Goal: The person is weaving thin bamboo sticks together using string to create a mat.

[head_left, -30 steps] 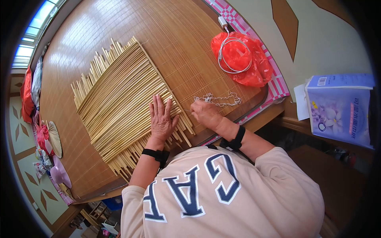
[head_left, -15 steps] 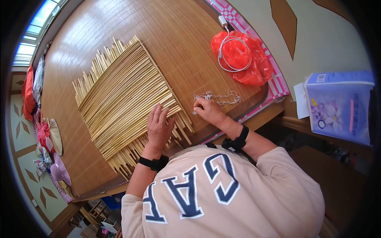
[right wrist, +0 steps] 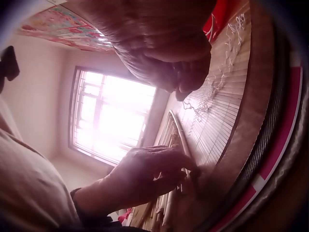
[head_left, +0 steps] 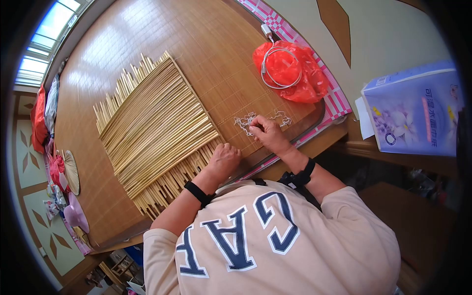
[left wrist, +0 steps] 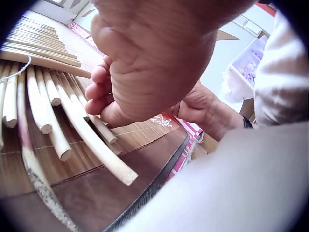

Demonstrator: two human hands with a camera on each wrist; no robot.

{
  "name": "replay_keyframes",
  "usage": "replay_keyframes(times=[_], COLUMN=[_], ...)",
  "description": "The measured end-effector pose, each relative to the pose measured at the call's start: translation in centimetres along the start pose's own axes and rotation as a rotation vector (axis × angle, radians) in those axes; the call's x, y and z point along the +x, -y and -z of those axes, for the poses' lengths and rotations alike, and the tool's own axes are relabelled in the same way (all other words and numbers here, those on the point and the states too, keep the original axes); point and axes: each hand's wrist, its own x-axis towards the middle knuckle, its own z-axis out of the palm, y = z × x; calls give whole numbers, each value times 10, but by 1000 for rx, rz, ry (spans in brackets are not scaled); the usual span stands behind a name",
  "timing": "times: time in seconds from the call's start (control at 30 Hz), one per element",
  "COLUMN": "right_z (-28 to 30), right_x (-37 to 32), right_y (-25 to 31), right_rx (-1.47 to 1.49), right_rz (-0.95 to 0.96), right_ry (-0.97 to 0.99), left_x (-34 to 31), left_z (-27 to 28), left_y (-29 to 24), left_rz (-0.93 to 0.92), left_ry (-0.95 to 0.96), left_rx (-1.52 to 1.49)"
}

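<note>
A mat of pale, thin sticks (head_left: pixel 157 108) tied side by side lies on the table, its uneven stick ends (left wrist: pixel 118 166) reaching toward the person. At its near right corner is the left hand (head_left: pixel 225 161), fingers curled in beside the sticks; I cannot tell what lies between its fingertips. To its right, the right hand (head_left: pixel 271 135) pinches white string (right wrist: pixel 234 41) between thumb and forefinger, just above the tangled heap of it. A thin white loop of string (left wrist: pixel 17 72) passes over the sticks in the left wrist view.
A red plastic bag (head_left: pixel 290 73) with a coiled white cable (head_left: pixel 268 78) on it lies at the table's right edge. Beyond stands a purple tissue pack (head_left: pixel 410 110). A hand fan (head_left: pixel 71 172) and pink hat (head_left: pixel 76 214) are along the left edge.
The left hand has lifted off the mat's face and moved right to its near corner, fingers curling. The right hand has shifted slightly right, still by the string.
</note>
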Motion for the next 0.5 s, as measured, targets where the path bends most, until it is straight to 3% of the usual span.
replay_keyframes(times=[0.1,0.3,0.47,0.5], right_z=[-9,-36,-44,-47], right_x=[1,8,21,22], right_y=[-14,-28,-23,-23], right_rx=[36,-113,91,91], right_rz=[-32,76,-280,-282], right_ry=[42,95,314,320], left_x=[8,14,6,4], left_z=[-3,-1,-4,-6], left_y=[3,9,19,19], left_rz=[-85,-165,-163,-170], left_ry=[28,121,28,-27], left_rx=[51,106,54,34])
